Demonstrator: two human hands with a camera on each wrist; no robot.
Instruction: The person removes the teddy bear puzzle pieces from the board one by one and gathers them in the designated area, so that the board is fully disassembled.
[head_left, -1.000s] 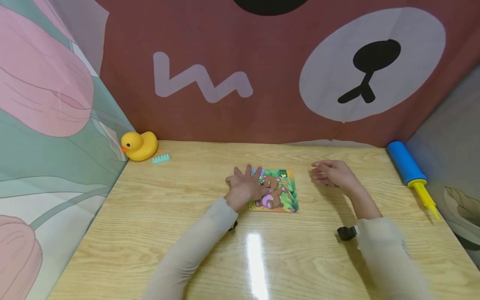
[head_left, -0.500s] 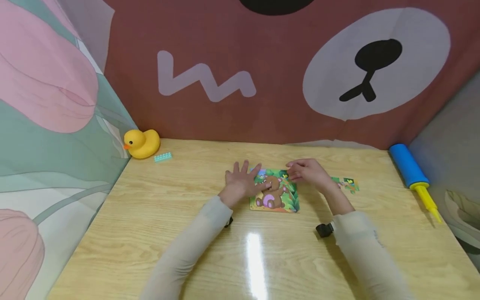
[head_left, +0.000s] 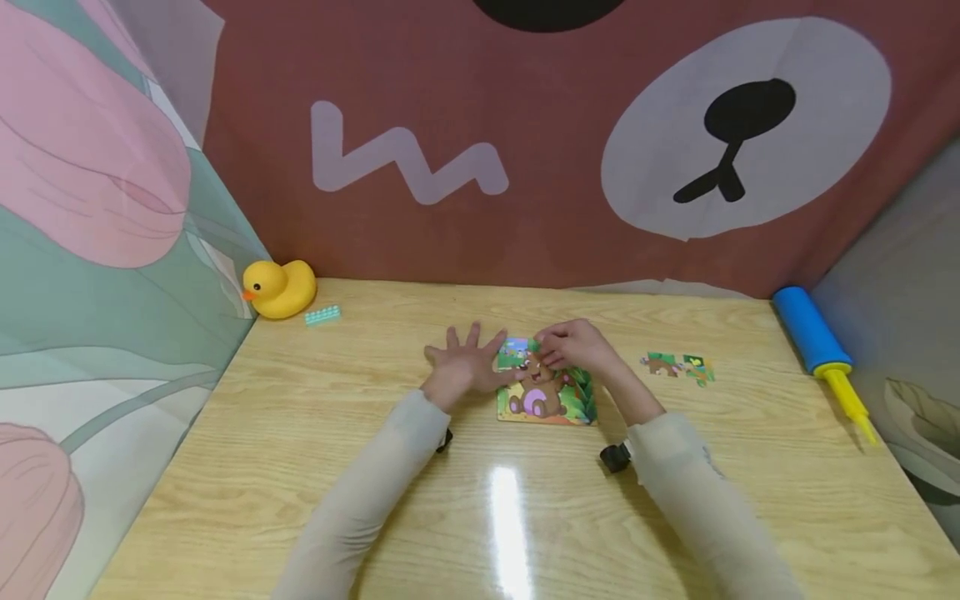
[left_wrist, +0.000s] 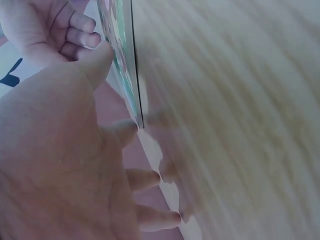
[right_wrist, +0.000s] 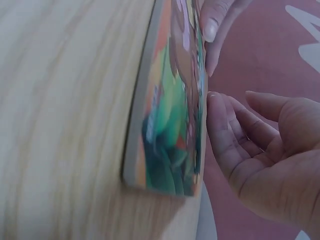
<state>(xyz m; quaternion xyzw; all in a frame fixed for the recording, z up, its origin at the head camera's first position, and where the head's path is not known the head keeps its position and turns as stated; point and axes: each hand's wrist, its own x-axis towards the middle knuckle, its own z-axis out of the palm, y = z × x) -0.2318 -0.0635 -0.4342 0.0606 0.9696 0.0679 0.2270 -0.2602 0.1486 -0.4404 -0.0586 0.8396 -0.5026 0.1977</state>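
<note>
A square jigsaw puzzle (head_left: pixel 540 406) with a brown bear picture lies flat on the table in the head view. At its left edge my left hand (head_left: pixel 462 368) rests with fingers spread, the thumb reaching onto the picture. My right hand (head_left: pixel 579 343) is over the puzzle's top part, its fingers loosely bent and covering some of the bear's head. The right wrist view shows a fingertip of the right hand (right_wrist: pixel 260 140) right at the puzzle's (right_wrist: pixel 167 130) surface and the thumb apart from the fingers. Loose jigsaw pieces (head_left: pixel 663 365) lie to the right of the puzzle.
A yellow rubber duck (head_left: pixel 281 289) and a small turquoise toy brick (head_left: pixel 322 315) sit at the table's back left. On the right edge lies a blue and yellow hand pump (head_left: pixel 813 333). A printed bear curtain (head_left: pixel 450 242) hangs behind the wooden table (head_left: pixel 300 467).
My right hand has moved left from the loose pieces to over the puzzle's top, uncovering those pieces. My left hand has slid slightly left, showing more of the picture.
</note>
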